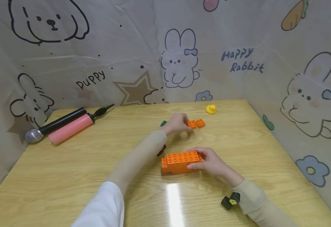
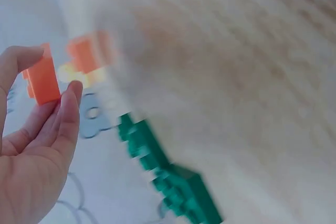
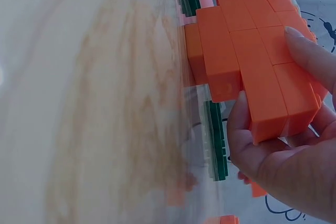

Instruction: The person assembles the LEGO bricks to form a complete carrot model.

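At the far middle of the table, my left hand (image 1: pixel 178 123) reaches out and pinches a small orange toy brick (image 2: pixel 43 80) between thumb and fingers. A second orange brick (image 1: pixel 200 123) lies just to its right. Nearer to me, my right hand (image 1: pixel 215 164) grips the right end of a long block of joined orange bricks (image 1: pixel 179 162), thumb on the near side. Its studs face up in the head view, and its stepped underside shows in the right wrist view. Green bricks (image 2: pixel 170 169) lie beside the left hand, mostly hidden behind it in the head view.
A yellow rubber duck (image 1: pixel 210 109) sits near the back edge. On the left lie a black microphone (image 1: pixel 63 121) and a pink hand pump (image 1: pixel 71 129) with a black nozzle. Printed cloth (image 1: pixel 137 56) hangs behind the wooden table (image 1: pixel 68 176) and along its sides.
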{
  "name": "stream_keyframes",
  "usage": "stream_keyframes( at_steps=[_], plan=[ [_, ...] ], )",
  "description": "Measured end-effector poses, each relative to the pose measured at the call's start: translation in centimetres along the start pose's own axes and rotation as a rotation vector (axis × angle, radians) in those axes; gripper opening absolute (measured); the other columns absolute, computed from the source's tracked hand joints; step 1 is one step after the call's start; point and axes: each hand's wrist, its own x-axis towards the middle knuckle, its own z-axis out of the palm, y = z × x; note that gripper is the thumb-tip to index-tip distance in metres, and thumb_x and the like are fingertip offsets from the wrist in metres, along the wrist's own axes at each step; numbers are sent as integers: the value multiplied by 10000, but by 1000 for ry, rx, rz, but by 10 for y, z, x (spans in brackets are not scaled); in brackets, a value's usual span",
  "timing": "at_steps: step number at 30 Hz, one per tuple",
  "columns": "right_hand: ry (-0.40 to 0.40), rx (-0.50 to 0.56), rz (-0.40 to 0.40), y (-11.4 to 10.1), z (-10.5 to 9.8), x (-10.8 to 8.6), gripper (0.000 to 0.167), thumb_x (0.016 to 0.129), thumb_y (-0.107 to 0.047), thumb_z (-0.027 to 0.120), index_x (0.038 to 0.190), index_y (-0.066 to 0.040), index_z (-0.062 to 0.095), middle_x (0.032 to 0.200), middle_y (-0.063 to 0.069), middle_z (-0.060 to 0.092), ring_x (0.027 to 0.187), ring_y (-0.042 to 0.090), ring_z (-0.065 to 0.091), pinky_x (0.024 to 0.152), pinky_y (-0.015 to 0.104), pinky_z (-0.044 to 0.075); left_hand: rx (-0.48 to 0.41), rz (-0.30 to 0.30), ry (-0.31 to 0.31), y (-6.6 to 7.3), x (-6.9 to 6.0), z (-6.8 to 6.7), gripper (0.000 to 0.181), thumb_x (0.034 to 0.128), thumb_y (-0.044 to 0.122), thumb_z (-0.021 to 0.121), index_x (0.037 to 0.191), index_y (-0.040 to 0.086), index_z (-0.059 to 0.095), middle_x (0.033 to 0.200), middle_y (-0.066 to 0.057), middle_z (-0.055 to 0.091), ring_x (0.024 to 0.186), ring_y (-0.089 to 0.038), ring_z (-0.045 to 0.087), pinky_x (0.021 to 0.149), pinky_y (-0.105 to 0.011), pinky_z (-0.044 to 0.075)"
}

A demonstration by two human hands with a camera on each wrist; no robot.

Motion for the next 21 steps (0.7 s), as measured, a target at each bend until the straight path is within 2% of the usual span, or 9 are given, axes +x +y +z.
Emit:
stream_keyframes(
  at_steps=[3, 7, 10, 12, 15, 17, 21],
  plan=[
    [0, -4, -9, 0, 1, 0, 500, 803, -189, 777, 1246, -35, 602, 1215, 147, 636, 1053, 213, 595, 886, 258, 486, -50, 70, 17, 1, -11, -12, 391, 780, 188, 795, 1074, -6, 625, 1043, -122, 670, 922, -196, 643, 797, -258, 529],
    [5, -8, -16, -1, 3, 2, 498, 799, -192, 780, 1238, -32, 607, 1202, 146, 642, 1043, 219, 596, 881, 269, 487, -164, 105, 39, 3, -29, -27, 375, 775, 157, 798, 1072, 9, 623, 1028, -120, 673, 910, -195, 666, 716, -238, 548],
    [7, -15, -16, -2, 4, 4, 491, 806, -197, 775, 1236, -29, 608, 1202, 149, 641, 1040, 222, 595, 881, 278, 489, -199, 135, 54, 5, -45, -38, 446, 783, 150, 791, 1174, 38, 606, 1036, -116, 671, 902, -184, 661, 704, -232, 552],
    [6, -21, -12, -3, 5, 5, 492, 810, -203, 772, 1239, -29, 605, 1208, 149, 637, 1040, 223, 593, 881, 285, 490, -201, 179, 54, 4, -56, -44, 509, 794, 140, 781, 1254, 54, 582, 1063, -123, 670, 901, -179, 661, 741, -224, 550],
    [6, -14, -10, -3, 6, 8, 499, 810, -192, 771, 1246, -21, 600, 1214, 155, 632, 1032, 211, 594, 873, 278, 494, -201, 234, 29, 3, -73, -50, 517, 806, 115, 763, 1289, 64, 586, 1067, -111, 681, 877, -153, 662, 758, -226, 549],
    [4, -8, -9, -4, 7, 10, 500, 810, -190, 772, 1248, -22, 600, 1215, 153, 632, 1028, 205, 596, 874, 278, 494, -200, 258, 2, 4, -85, -52, 469, 803, 92, 754, 1250, 51, 617, 1065, -98, 691, 862, -138, 666, 763, -221, 545],
    [-4, -17, -9, -4, 8, 15, 490, 817, -207, 766, 1245, -35, 602, 1219, 139, 635, 1038, 208, 598, 897, 312, 489, -206, 249, -40, 5, -108, -52, 405, 791, 73, 749, 1179, 29, 644, 1067, -77, 690, 883, -130, 664, 806, -237, 545]
  ],
)
